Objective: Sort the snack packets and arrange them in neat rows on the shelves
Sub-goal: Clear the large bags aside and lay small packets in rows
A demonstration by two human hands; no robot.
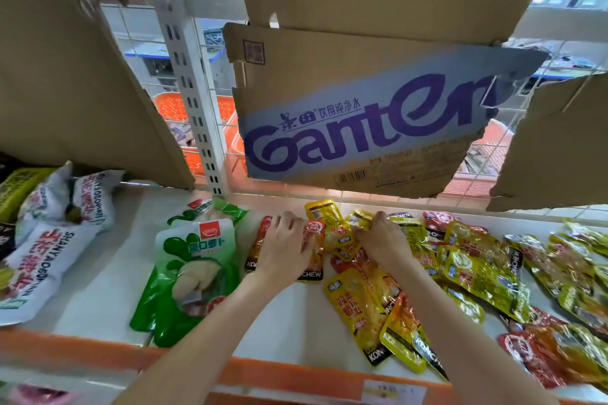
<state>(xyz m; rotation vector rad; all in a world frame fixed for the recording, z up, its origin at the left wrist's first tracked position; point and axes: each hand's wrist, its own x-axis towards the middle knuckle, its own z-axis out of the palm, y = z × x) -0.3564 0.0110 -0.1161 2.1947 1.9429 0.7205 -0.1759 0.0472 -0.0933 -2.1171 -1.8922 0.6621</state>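
Small foil snack packets lie scattered over the white shelf (pixel 283 322). My left hand (pixel 285 245) rests flat on a short stack of orange-red packets (pixel 314 240) near the shelf's middle. My right hand (pixel 381 240) curls its fingers around yellow packets (pixel 339 233) just to the right of that stack. A heap of yellow-green and red packets (pixel 477 266) spreads to the right. More yellow packets (pixel 362 302) lie in front of my right wrist.
Green pouches (pixel 194 270) lie left of the stack, and white bags (pixel 42 260) lie at the far left. Cardboard sheets, one printed Ganten (pixel 371 122), hang on the wire back. An orange strip (pixel 289 371) edges the shelf front. Orange baskets (pixel 171 105) stand behind.
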